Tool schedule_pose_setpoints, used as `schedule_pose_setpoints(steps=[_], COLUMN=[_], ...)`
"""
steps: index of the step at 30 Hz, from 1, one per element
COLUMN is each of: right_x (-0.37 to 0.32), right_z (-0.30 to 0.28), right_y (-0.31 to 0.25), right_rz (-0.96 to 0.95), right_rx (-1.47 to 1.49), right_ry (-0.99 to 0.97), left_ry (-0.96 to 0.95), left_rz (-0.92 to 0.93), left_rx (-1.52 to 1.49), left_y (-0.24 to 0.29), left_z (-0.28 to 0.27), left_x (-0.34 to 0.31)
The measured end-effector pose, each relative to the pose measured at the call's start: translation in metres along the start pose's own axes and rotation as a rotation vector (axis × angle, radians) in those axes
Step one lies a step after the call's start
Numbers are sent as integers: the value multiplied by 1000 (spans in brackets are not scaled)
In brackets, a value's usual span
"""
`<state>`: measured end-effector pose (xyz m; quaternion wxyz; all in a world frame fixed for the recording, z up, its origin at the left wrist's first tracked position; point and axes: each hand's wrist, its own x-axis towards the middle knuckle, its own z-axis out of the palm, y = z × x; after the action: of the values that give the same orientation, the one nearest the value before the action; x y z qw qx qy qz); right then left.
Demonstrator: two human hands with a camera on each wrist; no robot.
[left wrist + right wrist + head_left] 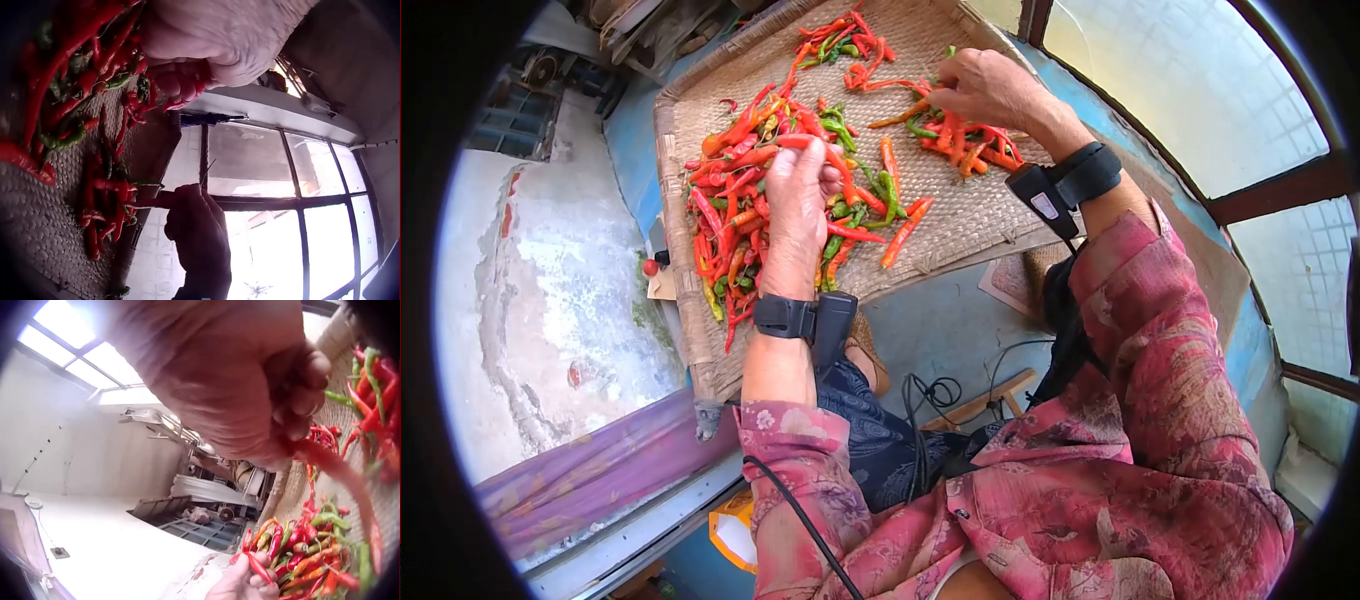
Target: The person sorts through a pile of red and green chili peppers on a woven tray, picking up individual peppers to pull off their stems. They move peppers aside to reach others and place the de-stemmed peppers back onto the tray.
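Observation:
My left hand (798, 205) is over the large pile of red, orange and green chili peppers (735, 235), pinching a long red pepper (837, 160) between thumb and fingers. The right wrist view also shows that left hand (240, 581) with a red pepper (259, 569). My right hand (995, 92) is above a smaller pepper pile (970, 148) on the right of the woven tray (910, 190). It pinches a red pepper, whose curved length (340, 472) hangs from the fingers in the right wrist view. The left wrist view shows the right hand (199, 234) from the side.
A third small group of peppers (870, 50) lies near the tray's far side. Loose peppers (907, 230) lie between the piles. Windows (1200, 90) stand to the right, a whitewashed wall (560, 280) to the left. Black cables (930, 395) and a wooden piece (990, 400) are below the tray.

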<state>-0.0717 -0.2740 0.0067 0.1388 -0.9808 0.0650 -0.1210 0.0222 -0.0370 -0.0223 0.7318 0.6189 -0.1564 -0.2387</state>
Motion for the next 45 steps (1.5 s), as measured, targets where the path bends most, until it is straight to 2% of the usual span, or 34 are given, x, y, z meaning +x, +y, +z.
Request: schedule_pose_setpoints(steps=[1, 3, 4, 6, 8, 9, 10, 11, 12, 14, 15, 16, 18, 19, 22, 26, 28, 29, 31, 32, 34, 35, 36, 38, 39, 44, 45], right_x=[-2, -11, -11, -5, -10, -9, -9, -7, -6, -3, -4, -6, -10, -13, -16, -12, -9, -8, -9, -7, -1, 2, 2, 1, 0, 2, 3], right_z=[1, 5, 9, 17, 30, 35, 34, 34, 31, 17, 9, 2, -2, -3, -7, -10, -3, 1, 9, 13, 25, 31, 29, 27, 25, 36, 28], right_y=[2, 3, -7, -28, -47, -52, -49, -46, -45, -32, -25, -18, -3, 2, 2, -11, -15, -18, -20, -21, -24, -25, -29, -40, -46, -54, -56], right_rz=[5, 42, 75, -21, -127, -173, -168, -127, -87, -14, 35, 83, 150, 162, 202, 159, 144, 112, 19, 19, -24, -69, -73, 176, 273, 365, 391], right_rx=[-2, -39, 127, 199, 446, 395, 397, 341, 285, 122, 57, -8, -133, -165, -124, -121, -91, -63, 42, 44, 180, 200, 201, 718, 873, 1122, 1147], right_ry=[2, 128, 123, -133, -60, 34, 35, 92, 148, 123, 77, 30, -11, 20, 126, -27, -9, 12, 70, 72, -21, -30, -29, -276, -306, -242, -142], left_ry=[-48, -126, -154, -199, -196, -193, -189, -162, -164, -83, -93, -94, -174, -153, -174, -196, -129, -130, 1, 1, 106, 71, 74, -41, -57, -132, -114], left_rz=[-24, -86, -87, -106, -103, -91, -79, -40, -42, 615, 459, 460, 397, 476, 557, 548, 545, 547, 473, 473, 359, 304, 305, 240, 235, 202, 144], left_rx=[54, 144, 167, 269, 372, 390, 408, 700, 703, 1621, 1616, 1615, 1841, 1855, 1773, 1781, 1587, 1588, 1296, 1298, 1013, 859, 861, 605, 587, 372, 294], left_y=[-3, -9, -13, -19, -21, -23, -23, -20, -22, -32, -38, -41, -47, -53, -62, -71, -68, -65, -53, -47, -33, -26, -20, -15, -14, -11, -11], left_z=[4, 14, 20, 31, 44, 46, 48, 47, 45, 39, 37, 38, 43, 44, 42, 33, 30, 28, 27, 27, 28, 28, 29, 33, 34, 34, 31], left_x=[-1, -5, -6, -9, -11, -12, -13, -9, -9, -9, -11, -11, -9, -7, -1, 8, 9, 10, 13, 14, 15, 13, 10, 4, 4, -3, -2])
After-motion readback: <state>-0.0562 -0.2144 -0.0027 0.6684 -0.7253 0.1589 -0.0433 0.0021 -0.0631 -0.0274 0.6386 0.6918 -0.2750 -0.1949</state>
